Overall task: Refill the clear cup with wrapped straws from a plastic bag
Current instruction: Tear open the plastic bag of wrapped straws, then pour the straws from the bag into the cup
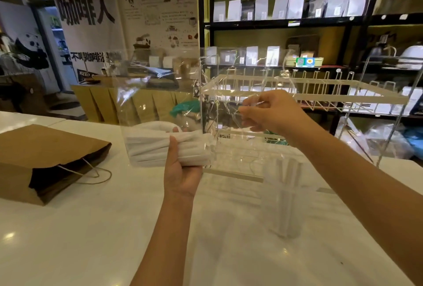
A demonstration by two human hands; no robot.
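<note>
I hold a clear plastic bag [158, 93] up over the white counter [103, 228]. A bundle of white wrapped straws [146, 146] lies sideways in its bottom. My left hand [180, 171] grips that bundle through the plastic from below. My right hand [270, 111] pinches the bag's open upper edge, higher and to the right. The clear cup [283, 198] stands on the counter under my right forearm, with a few white wrapped straws upright in it.
A brown paper bag [45, 162] with a twine handle lies on its side at the left. A clear acrylic display case [304, 93] stands just behind the cup and my hands. Dark shelves with pouches fill the back right.
</note>
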